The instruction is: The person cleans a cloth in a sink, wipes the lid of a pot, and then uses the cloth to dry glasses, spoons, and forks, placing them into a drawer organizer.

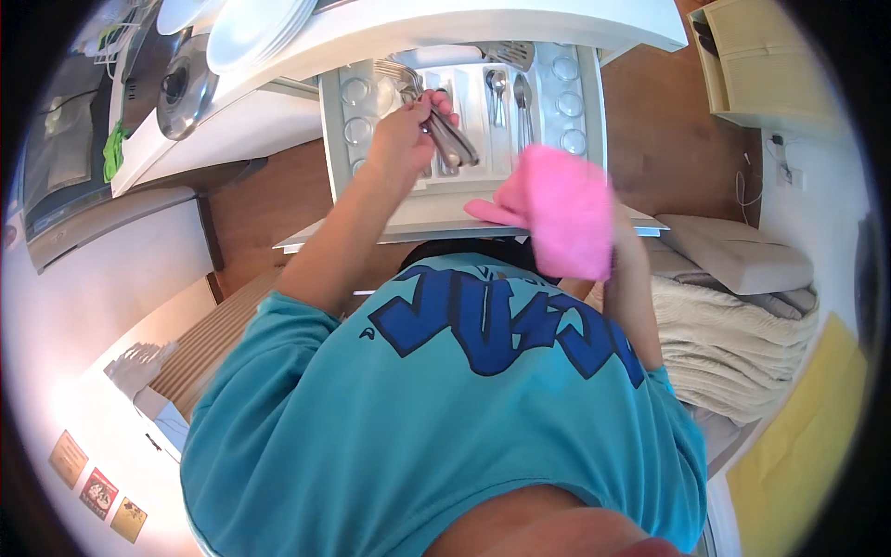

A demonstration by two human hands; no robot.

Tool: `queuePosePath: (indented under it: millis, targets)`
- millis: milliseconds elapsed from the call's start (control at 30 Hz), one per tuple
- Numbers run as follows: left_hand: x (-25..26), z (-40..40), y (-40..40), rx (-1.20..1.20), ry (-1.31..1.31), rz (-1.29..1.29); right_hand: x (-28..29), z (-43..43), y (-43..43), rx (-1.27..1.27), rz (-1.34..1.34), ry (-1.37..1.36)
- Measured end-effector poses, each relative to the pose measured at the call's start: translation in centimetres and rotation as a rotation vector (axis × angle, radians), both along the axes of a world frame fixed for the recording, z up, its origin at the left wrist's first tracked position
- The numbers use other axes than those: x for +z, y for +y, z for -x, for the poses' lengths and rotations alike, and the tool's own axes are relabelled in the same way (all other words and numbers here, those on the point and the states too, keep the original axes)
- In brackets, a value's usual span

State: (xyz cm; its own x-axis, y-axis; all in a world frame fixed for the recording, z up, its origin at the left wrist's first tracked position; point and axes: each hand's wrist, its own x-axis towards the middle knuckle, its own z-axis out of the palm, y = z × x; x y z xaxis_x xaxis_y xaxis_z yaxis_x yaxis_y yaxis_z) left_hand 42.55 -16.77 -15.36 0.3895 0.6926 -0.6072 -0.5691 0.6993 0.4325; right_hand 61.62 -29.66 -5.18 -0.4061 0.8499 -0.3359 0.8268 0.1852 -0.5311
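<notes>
A bunch of metal forks (454, 145) is gripped in my left hand (411, 132), tines toward the back left and handles toward me. This hand is above the left side of a white cutlery tray (473, 167) in a pulled-out drawer (418, 216). My right hand (621, 226) holds a pink cloth (567, 216) over the drawer's front right corner; the cloth is blurred and hides most of the fingers. Small spoons (497, 97) and table knives (523, 108) lie in tray compartments. A slotted spatula (511, 53) rests at the back.
Drinking glasses (569, 104) line both sides of the drawer. Above its back runs a white countertop (487, 35), with stacked white plates (257, 35) and a glass pot lid (186, 90) at the left. A sofa cushion (738, 254) and cream blanket (724, 341) are at the right.
</notes>
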Motion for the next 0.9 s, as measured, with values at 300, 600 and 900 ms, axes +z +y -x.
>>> queuePosePath:
  millis: [300,600,900]
  targets:
    - [-12.5,-3.3,0.1,-0.397,0.606,0.087,-4.3,-7.6,-5.4,-0.811,-0.279,0.411]
    - [-20.7,-8.0,-0.5,-0.513,1.487,-0.2,-3.1,-7.3,-6.0,-0.862,-0.451,0.017]
    - [-16.4,-9.3,-0.9,-0.566,1.565,-0.337,-6.0,-7.7,-7.1,-1.041,-0.322,0.567]
